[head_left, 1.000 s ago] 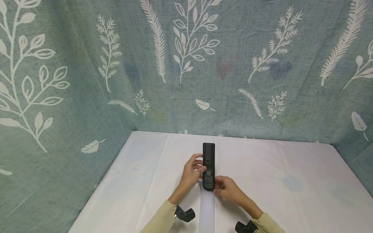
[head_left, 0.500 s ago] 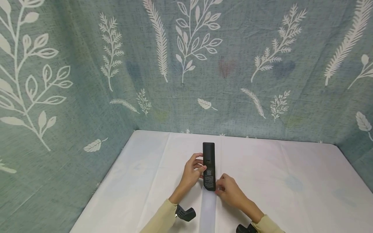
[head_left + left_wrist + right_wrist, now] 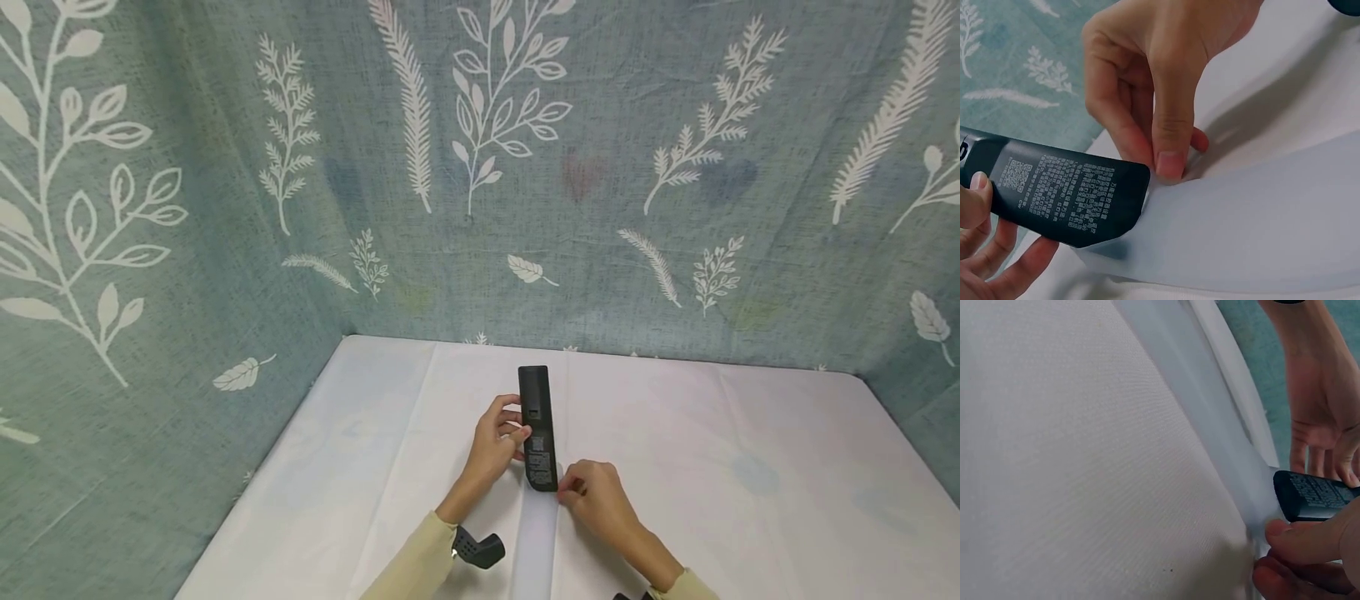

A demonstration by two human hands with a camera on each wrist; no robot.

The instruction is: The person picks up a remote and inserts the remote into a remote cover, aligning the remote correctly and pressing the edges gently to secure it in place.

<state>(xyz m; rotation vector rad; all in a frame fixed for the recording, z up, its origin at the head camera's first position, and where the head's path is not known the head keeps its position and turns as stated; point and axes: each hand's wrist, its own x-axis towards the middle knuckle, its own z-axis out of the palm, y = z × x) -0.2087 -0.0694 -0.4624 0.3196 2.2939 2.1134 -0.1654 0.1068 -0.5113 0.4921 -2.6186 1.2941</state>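
My left hand (image 3: 489, 454) holds a black remote control (image 3: 537, 421) by its sides, thumb on its back. The back faces up, with a QR code and printed text near the lower end. Below that end lies a long translucent plastic strip (image 3: 534, 542), perhaps a sleeve; whether it is open inside cannot be told. In the left wrist view the remote's cut-cornered end overlaps the near end of the strip (image 3: 1241, 225). My right hand (image 3: 602, 502) pinches the strip's edge between thumb and fingers, right beside the remote's lower corner.
A white cloth covers the table (image 3: 675, 467). Behind and to the left hangs a green-grey curtain (image 3: 420, 250) with white leaf prints. A black wrist camera (image 3: 478, 550) sits on the left wrist.
The remote has tilted slightly, its upper end to the left and its lower end to the right. My right hand has shifted a little and its knuckles have turned upward; the left keeps its hold.
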